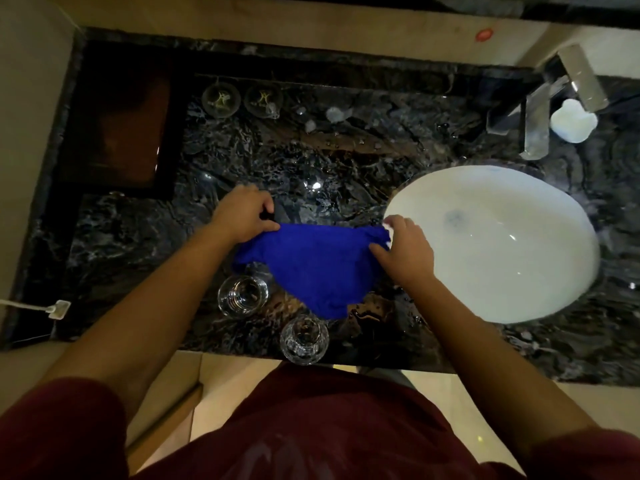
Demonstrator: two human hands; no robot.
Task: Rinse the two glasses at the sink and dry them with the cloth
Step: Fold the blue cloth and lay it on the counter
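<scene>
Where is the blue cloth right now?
The blue cloth hangs stretched between the left hand and right hand, left of the white sink, above the two glasses.

We record a vivid royal-blue cloth (313, 268), uniform in colour. The countertop (346, 161) is black stone with grey-white marbled veining and brownish streaks. The basin (502, 216) is plain white with a faint bluish smudge inside. Both glasses (243, 294) (304, 338) are clear and colourless. We note a maroon shirt (329, 427), a dark reddish-brown tray (121, 112), a white dish (573, 121) and beige floor tiles (228, 372).
</scene>
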